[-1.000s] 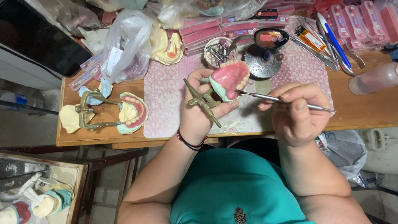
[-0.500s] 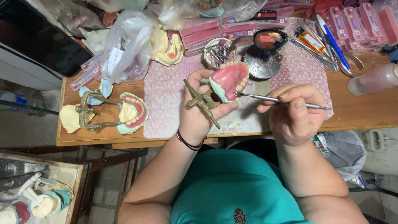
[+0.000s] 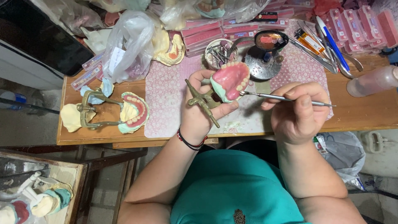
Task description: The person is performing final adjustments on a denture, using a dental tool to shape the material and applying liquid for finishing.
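The left hand point(image 3: 203, 110) keeps its grasp on the brass frame point(image 3: 202, 101) and pink denture point(image 3: 229, 81) above the near table edge; the right hand point(image 3: 298, 112), clenched on the metal pick point(image 3: 286, 98), has drawn its tip from the gum onto the denture's right rim, so carving continues

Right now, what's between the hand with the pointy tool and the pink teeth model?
Only the thin metal tool spans from the right hand to the pink denture model, per the head view.
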